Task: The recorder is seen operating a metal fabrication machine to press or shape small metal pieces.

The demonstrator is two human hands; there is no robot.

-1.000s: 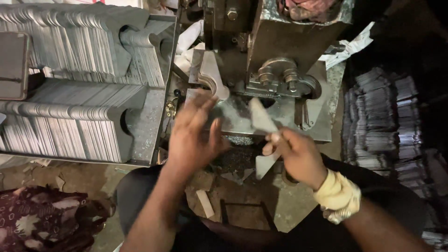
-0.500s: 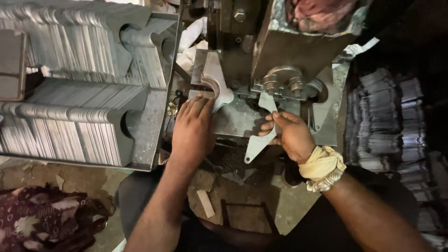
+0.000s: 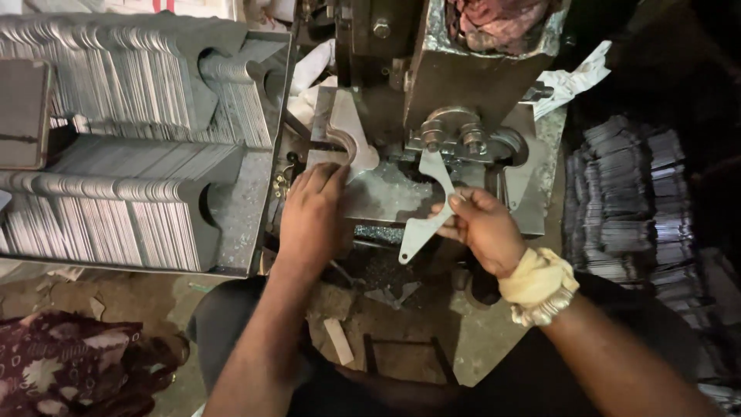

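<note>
Head view: to our left, a grey metal tray packed with upright rows of grey metal blanks; on the far right, dark stacks of flat pieces. A white rag lies beside the press.

Our left hand lies palm down, fingers flat and spread on a curved plate at the press bed, gripping nothing.

Our right hand, wrist wrapped in cream cloth, pinches a thin curved metal strip with its fingers closed on it, the upper end under the press rollers.
</note>
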